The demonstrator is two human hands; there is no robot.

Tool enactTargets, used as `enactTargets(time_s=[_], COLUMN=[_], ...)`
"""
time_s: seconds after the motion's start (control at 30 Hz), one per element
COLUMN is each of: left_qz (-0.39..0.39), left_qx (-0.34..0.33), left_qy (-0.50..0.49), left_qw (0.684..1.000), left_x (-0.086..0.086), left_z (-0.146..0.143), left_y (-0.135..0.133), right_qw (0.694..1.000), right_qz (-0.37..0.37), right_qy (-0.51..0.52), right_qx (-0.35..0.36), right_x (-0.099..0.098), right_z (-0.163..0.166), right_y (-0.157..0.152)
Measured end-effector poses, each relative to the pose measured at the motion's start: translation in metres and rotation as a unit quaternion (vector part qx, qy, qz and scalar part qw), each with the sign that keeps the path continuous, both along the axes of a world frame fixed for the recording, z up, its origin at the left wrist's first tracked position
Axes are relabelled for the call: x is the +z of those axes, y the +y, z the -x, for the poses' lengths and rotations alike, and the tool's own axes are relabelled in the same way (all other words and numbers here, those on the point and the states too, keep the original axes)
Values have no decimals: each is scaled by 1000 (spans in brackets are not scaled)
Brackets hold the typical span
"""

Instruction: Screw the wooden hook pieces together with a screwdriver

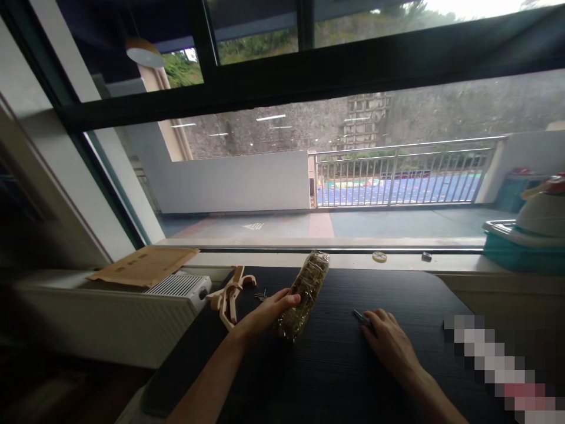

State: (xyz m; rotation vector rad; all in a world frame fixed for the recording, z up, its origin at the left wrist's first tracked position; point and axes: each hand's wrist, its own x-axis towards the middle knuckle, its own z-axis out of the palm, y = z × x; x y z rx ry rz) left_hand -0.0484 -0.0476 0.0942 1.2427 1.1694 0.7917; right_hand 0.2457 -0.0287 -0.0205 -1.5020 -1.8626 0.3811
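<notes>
Nearest to me, at the remote display, are the two bare hands over a black, wood-grained table (339, 377). The left hand (276, 303) is curled around a long, narrow bundle of greenish-brown dried material in clear, shiny film (309, 282), thumb on top. The bundle lies directly in this grip, slanting with its far end to the right; whether its near end touches the table I cannot tell. The right hand (391, 335), well apart from it, is narrowed around a slim, dark, pointed tool (362, 318), its tip towards the bundle's side. I judge the step in hand to be steadying the bundle; the next move would call for a firm left grip and a controlled tip near the film. Beyond the left hand are small, thin metal pieces (261, 295) and a pale wooden frame with curved hooks (232, 288). Farther off, a pale, translucent ring-shaped roll (379, 257) rests on the white windowsill (348, 259), before a silver metal railing (392, 176) outside.
</notes>
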Motion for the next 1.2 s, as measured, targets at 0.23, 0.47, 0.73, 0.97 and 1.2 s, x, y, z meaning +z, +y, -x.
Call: enactTargets(time_s=[0.23,0.47,0.73,0.97,1.2], left_qz=[121,162,193,26,-137], left_qx=[68,124,125,91,330], left_qy=[-339,-369,-306,-106,296], left_qw=[931,907,924,990,886], left_x=[-34,-63,-63,-57,-18], left_z=[0,-18,-6,-9,101], left_y=[-28,-37,-45,-53,-18], right_qw=[960,795,832,798,874], right_qz=[101,221,197,344,348], right_qy=[258,537,448,474,337], right_qx=[27,176,261,143,25], right_x=[34,69,79,65,33], right_z=[39,96,90,71,39], right_y=[-23,-60,-71,-48,-24])
